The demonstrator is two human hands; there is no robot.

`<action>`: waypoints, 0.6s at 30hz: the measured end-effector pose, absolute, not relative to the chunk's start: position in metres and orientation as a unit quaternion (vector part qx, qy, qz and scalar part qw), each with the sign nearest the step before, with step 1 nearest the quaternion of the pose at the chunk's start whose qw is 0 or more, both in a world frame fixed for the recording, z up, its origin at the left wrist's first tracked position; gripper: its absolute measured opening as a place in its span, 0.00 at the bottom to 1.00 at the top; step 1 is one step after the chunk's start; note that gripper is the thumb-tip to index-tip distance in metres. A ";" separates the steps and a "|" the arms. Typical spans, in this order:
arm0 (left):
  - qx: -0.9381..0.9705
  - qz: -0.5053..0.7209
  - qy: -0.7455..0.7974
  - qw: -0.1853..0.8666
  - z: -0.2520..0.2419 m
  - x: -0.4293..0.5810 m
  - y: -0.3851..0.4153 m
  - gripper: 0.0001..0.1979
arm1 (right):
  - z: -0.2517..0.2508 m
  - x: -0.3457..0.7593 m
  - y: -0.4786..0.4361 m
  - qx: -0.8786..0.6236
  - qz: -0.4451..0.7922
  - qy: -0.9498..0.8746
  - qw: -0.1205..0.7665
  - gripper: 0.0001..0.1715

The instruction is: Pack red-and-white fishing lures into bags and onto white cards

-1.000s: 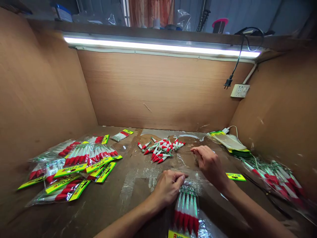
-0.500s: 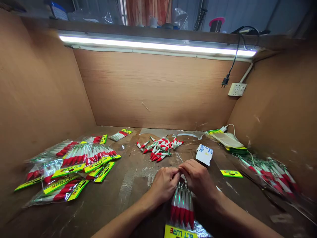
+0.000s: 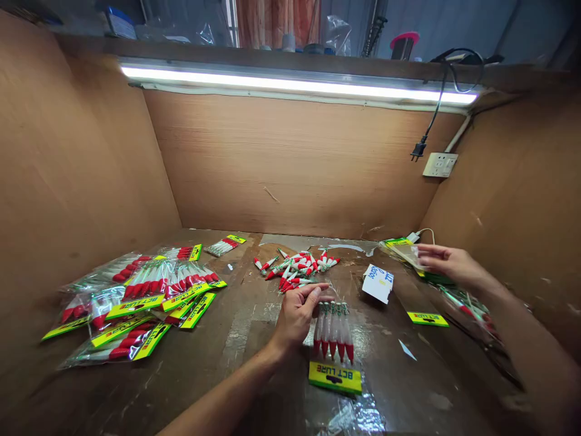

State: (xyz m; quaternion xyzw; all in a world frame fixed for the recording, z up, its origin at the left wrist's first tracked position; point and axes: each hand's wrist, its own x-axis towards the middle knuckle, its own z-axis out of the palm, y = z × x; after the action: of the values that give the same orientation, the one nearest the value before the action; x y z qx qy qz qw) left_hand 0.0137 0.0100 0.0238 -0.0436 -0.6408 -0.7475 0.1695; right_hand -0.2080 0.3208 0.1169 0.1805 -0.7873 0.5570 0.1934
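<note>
A clear bag of red-and-white fishing lures lies on the table in front of me, with its yellow header card toward me. My left hand pinches the far end of this bag between thumb and fingers. Over at the right, my right hand has its fingers stretched out at a stack of flat clear bags with yellow-green cards. Its fingertips touch or nearly touch the stack; slight blur hides the exact contact. Beyond my left hand is a heap of loose lures.
Filled lure bags pile up at the left, with a single one farther back. A white card with blue writing and a yellow header card lie at the right. More lures are partly behind my right arm. A plug hangs above.
My right hand has left the lure bag and moved right to the stack of flat bags. My left hand stays at the bag's far end. The lure bag now lies farther from me.
</note>
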 end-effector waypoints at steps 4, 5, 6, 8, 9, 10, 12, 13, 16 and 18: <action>-0.030 -0.742 -0.648 0.169 0.022 0.009 0.006 0.34 | 0.132 -0.185 0.332 0.193 0.431 -0.824 0.313 0.18; -0.032 -0.739 -0.651 0.169 0.021 0.009 0.005 0.34 | 0.129 -0.172 0.325 0.228 0.402 -0.830 0.312 0.20; -0.035 -0.737 -0.655 0.167 0.021 0.009 0.006 0.33 | 0.123 -0.159 0.314 0.255 0.402 -0.831 0.287 0.18; -0.037 -0.730 -0.661 0.167 0.020 0.009 0.007 0.32 | 0.104 -0.133 0.285 0.340 0.423 -0.838 0.051 0.22; -0.039 -0.726 -0.666 0.168 0.020 0.009 0.007 0.32 | 0.093 -0.122 0.270 0.368 0.424 -0.825 -0.064 0.28; -0.040 -0.720 -0.671 0.171 0.020 0.010 0.008 0.31 | 0.083 -0.113 0.254 0.381 0.439 -0.802 -0.140 0.31; -0.045 -0.704 -0.686 0.178 0.020 0.011 0.009 0.29 | 0.064 -0.100 0.225 0.400 0.472 -0.755 -0.217 0.33; -0.049 -0.698 -0.691 0.181 0.020 0.011 0.009 0.28 | 0.058 -0.097 0.214 0.402 0.485 -0.741 -0.233 0.31; -0.054 -0.693 -0.696 0.180 0.021 0.011 0.006 0.30 | 0.049 -0.094 0.193 0.373 0.531 -0.728 -0.224 0.24; -0.059 -0.693 -0.703 0.146 0.021 0.009 0.002 0.34 | 0.046 -0.095 0.188 0.360 0.549 -0.721 -0.220 0.24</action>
State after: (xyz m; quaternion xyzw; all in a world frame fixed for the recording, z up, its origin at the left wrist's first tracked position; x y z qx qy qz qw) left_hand 0.0095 0.0022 0.0206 -0.0594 -0.7031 -0.6933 0.1464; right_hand -0.0948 0.1885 0.0459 0.3604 -0.7215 0.5488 -0.2198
